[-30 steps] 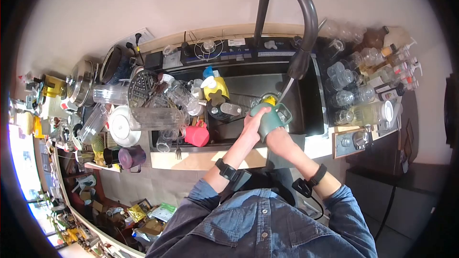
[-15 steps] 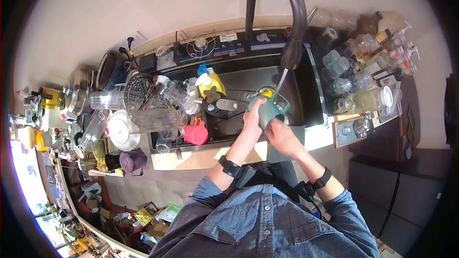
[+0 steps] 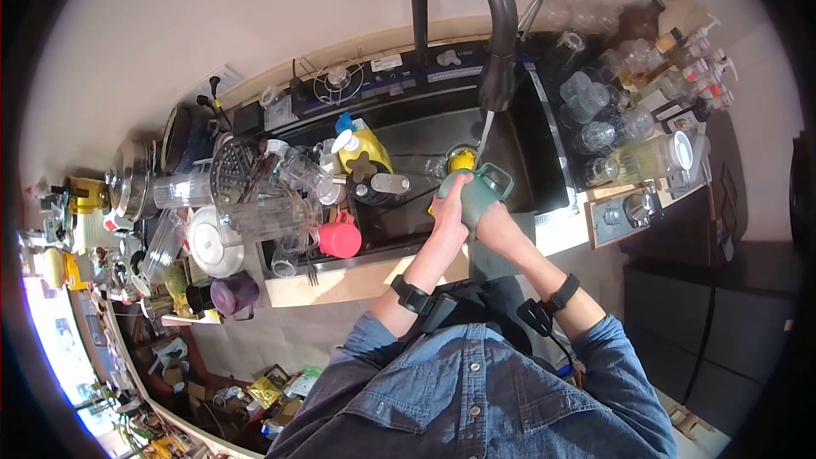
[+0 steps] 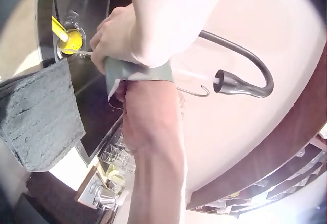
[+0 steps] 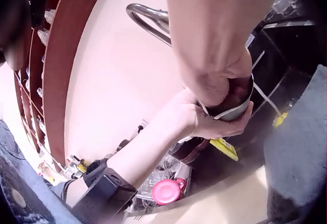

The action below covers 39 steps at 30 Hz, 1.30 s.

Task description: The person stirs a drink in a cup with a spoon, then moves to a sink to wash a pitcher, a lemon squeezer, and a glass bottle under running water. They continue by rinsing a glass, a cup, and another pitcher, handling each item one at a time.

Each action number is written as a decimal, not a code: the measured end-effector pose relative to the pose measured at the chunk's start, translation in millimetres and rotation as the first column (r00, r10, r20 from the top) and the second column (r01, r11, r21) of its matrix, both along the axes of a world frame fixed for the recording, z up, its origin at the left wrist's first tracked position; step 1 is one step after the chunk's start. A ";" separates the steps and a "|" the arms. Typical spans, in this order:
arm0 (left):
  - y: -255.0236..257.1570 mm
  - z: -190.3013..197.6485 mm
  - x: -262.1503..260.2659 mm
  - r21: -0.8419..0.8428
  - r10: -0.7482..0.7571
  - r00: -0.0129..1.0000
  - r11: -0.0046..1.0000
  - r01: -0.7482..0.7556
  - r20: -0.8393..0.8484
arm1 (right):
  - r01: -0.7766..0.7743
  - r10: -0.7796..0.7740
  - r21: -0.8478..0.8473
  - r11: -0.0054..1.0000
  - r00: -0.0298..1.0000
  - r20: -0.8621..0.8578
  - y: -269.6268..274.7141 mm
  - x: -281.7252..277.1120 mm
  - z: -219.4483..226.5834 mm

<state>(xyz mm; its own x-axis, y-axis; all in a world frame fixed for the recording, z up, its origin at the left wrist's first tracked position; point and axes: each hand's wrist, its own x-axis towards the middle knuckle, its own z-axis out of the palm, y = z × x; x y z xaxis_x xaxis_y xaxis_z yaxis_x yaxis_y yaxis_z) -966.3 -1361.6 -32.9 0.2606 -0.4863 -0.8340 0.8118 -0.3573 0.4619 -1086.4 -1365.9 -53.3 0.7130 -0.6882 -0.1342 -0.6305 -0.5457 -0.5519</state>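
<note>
Over the sink my left hand (image 3: 449,214) grips the outside of a green mug (image 3: 478,194), whose handle juts to the right. My right hand (image 3: 500,229) reaches into the mug's mouth, its fingers mostly hidden by the wall; I cannot tell whether they hold anything. In the right wrist view the mug's rim (image 5: 232,114) circles those fingers. Water runs from the dark faucet (image 3: 497,85) just beyond the mug. A yellow object (image 3: 461,160) lies in the sink under the stream, and a yellow sponge (image 5: 225,149) shows below my left hand in the right wrist view.
Left of the basin stand a pink mug (image 3: 340,236), a yellow bottle (image 3: 364,151), a white plate (image 3: 214,242) and clear pitchers. Glasses (image 3: 586,98) and pump bottles crowd the right counter. A grey cloth (image 4: 41,116) hangs at the sink's front edge.
The head view has shifted, so the sink and faucet appear farther left. My right hand showed more at the mug's mouth half a second ago and now sits deeper in it. The left hand keeps its grip.
</note>
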 end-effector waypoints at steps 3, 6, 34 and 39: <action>3.5 -27.6 2.0 -0.074 0.021 0.998 0.997 -0.025 -0.058 | 0.074 -0.101 0.268 0.961 0.991 0.091 -1.3 0.9 34.2; 4.0 -25.1 5.5 -0.097 -0.018 0.999 0.995 0.014 -0.042 | 0.131 -0.174 0.487 0.864 0.984 0.043 -6.0 1.7 48.1; 12.0 13.3 26.2 -0.032 -0.702 0.704 0.705 0.708 0.112 | -0.225 0.202 0.044 0.973 0.933 0.297 -3.3 -15.8 -6.9; 12.3 11.4 17.9 -0.111 -0.558 0.823 0.816 0.568 0.107 | -0.174 -0.918 0.985 -0.002 0.391 0.067 -9.2 4.8 11.8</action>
